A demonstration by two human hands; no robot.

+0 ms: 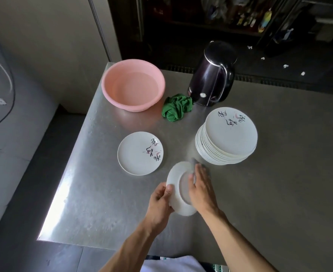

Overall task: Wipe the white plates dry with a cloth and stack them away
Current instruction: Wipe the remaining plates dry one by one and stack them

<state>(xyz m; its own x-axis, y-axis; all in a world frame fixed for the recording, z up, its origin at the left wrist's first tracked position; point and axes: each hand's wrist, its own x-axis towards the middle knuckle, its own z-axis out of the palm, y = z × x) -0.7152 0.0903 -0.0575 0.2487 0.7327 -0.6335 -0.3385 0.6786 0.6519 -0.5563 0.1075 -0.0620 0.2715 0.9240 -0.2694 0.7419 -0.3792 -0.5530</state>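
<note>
A: Left hand (160, 203), status?
B: Grasping the plate (178, 208). The thumb lies over the near rim and the fingers curl behind it. The plate stands tilted on edge, its foot ring turned toward the right hand (201, 189).

A: And the right hand?
B: Released. The fingers lie stretched out on the plate's underside and press a grey cloth (194, 163) against it. The cloth shows past the fingertips at the far rim. Hand and cloth are both blurred.

A: Plate position?
B: Over the table (279, 183), near its front edge. I cannot tell whether the low rim touches the surface.

A: Other plates?
B: A second plate (132, 154) lies flat and face up, beyond the held one and to its left, apart from it. It carries black and pink markings. The stack (210, 152) stands beyond and to the right, near the cloth but not touching it. Its top plate has the same markings and sits slightly askew.

A: Farther out?
B: A green rag (178, 107) lies crumpled between the basin (110, 91) and the kettle (212, 75), close against the kettle's foot. The pink basin sits at the far left corner and seems to hold water. The dark kettle stands upright, handle to the right.
</note>
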